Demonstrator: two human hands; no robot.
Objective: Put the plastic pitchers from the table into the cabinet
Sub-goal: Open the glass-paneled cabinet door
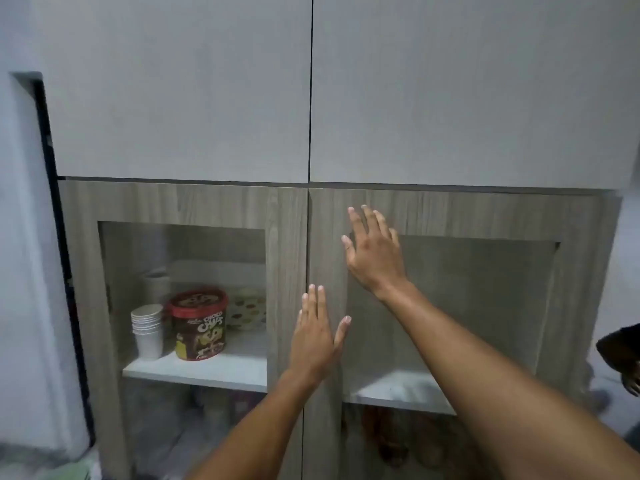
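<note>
A wood-grain cabinet (287,237) with two glass-panelled doors fills the view, both doors closed. My left hand (317,336) lies flat with fingers apart near the seam between the doors, on the inner frame of the right door. My right hand (375,251) is spread flat higher up on the right door's frame (450,209), at the upper left corner of its glass pane. Neither hand holds anything. No plastic pitcher and no table are in view.
Behind the left glass a white shelf (207,370) carries a stack of paper cups (148,330), a red Choco Chips tub (199,323) and a dotted container (247,308). Plain white doors (180,91) sit above. Another person's hand (623,355) shows at the right edge.
</note>
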